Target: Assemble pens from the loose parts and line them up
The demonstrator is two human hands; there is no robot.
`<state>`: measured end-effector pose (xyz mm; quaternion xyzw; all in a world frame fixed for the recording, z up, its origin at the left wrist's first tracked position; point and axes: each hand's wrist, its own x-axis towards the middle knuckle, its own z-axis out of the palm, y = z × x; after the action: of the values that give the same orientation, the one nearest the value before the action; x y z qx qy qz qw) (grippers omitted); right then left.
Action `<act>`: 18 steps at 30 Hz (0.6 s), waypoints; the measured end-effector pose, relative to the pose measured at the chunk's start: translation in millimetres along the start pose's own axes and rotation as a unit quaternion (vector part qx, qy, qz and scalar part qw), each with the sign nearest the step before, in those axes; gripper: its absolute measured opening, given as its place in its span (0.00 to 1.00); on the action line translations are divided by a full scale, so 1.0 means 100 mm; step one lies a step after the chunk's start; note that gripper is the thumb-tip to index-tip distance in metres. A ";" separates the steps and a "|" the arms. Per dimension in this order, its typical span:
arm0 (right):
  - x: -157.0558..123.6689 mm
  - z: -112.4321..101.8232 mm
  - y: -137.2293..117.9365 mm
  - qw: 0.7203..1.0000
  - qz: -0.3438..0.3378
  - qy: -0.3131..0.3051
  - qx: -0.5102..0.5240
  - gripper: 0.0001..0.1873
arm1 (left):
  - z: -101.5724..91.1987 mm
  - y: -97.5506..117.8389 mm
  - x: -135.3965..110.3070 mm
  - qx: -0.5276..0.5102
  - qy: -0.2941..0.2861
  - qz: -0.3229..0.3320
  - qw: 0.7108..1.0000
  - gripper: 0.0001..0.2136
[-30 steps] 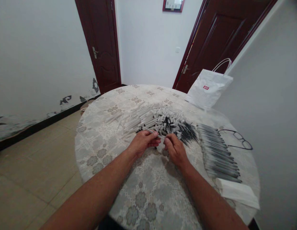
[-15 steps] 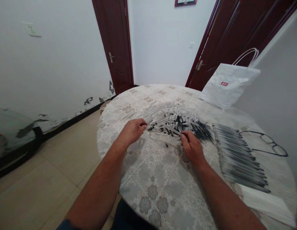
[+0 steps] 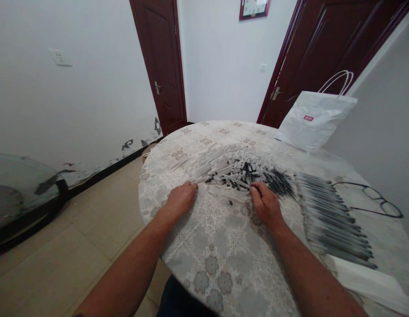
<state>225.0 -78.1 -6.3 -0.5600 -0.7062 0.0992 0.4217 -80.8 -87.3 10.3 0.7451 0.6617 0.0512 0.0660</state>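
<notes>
A heap of white pen barrels (image 3: pixel 209 162) lies on the round table (image 3: pixel 220 246), with small white caps (image 3: pixel 246 159) and thin black refills (image 3: pixel 279 182) to its right. My left hand (image 3: pixel 180 200) rests at the heap's near-left edge. Its fingers are curled against the ends of the barrels, and what they grip is hidden. My right hand (image 3: pixel 265 203) is closed in a pinch on a thin pen refill (image 3: pixel 238 181) that points left across the heap. A small black piece (image 3: pixel 230 203) lies between my hands.
A row of assembled pens (image 3: pixel 330 215) lies at the right, with black-framed glasses (image 3: pixel 372 199) beyond it. A white paper bag (image 3: pixel 315 119) leans at the table's far right. A white paper packet (image 3: pixel 366 281) lies near the front right edge. Dark red doors stand behind.
My left hand left the right hand, reached left to the white barrels, then drew back to the heap's near edge. My right hand keeps its pinch. The view swung left.
</notes>
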 end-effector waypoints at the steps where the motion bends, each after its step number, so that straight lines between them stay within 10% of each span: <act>1: 0.00 0.00 0.00 1.000 -0.005 -0.001 0.000 0.16 | 0.02 0.03 0.01 0.011 -0.002 0.011 1.000 0.13; 18: 0.00 0.05 0.06 0.999 -0.032 0.009 0.001 0.15 | 0.18 0.39 0.11 0.058 0.073 0.048 0.995 0.15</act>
<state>225.8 -74.6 -13.0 -0.5374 -0.7198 0.0817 0.4317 -38.1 -81.8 -1.4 0.7729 0.6300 0.0702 -0.0281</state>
